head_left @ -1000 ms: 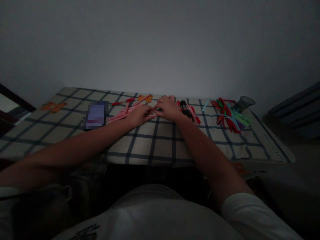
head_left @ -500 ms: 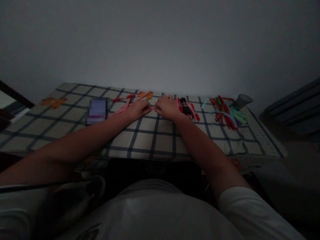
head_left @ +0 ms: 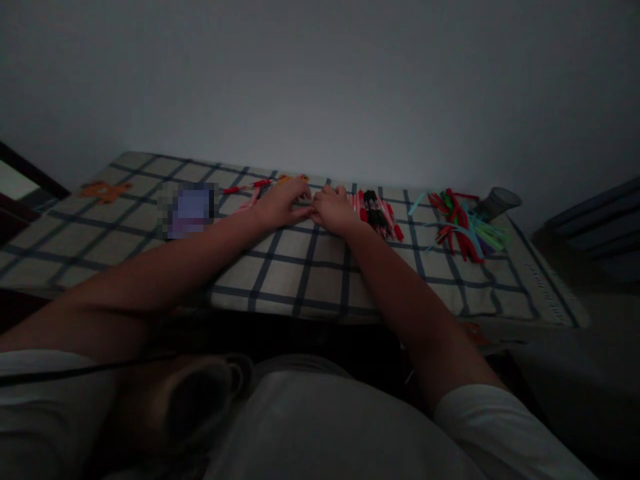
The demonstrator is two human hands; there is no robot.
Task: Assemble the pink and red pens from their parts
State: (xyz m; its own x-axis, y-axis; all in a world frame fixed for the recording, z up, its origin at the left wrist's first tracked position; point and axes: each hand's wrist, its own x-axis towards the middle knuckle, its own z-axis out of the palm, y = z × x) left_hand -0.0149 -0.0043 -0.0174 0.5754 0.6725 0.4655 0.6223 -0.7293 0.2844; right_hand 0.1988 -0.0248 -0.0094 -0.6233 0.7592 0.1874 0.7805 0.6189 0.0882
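Observation:
Both hands meet over the checked tablecloth. My left hand [head_left: 284, 203] has its fingers raised apart from the thumb, and the thumb tip reaches to my right hand's fingertips. No object shows in its grasp. My right hand [head_left: 336, 211] is curled, palm down, fingers bent together; whatever it pinches is hidden. Pink sticks [head_left: 247, 203] lie partly behind my left wrist. Just right of my right hand is a row of red, pink and black pens [head_left: 373, 212].
A pen with red ends [head_left: 250, 186] lies at the back left, near a blurred-out purplish object [head_left: 193, 210]. At right are red, green and blue strips [head_left: 463, 227] beside a dark mesh cup [head_left: 499, 203] on its side. A wall stands behind the tablecloth [head_left: 280, 273].
My left hand's fingers have lifted and spread, and its thumb now meets my right hand. The pink piece seen between the hands is now out of sight. The view has shifted slightly.

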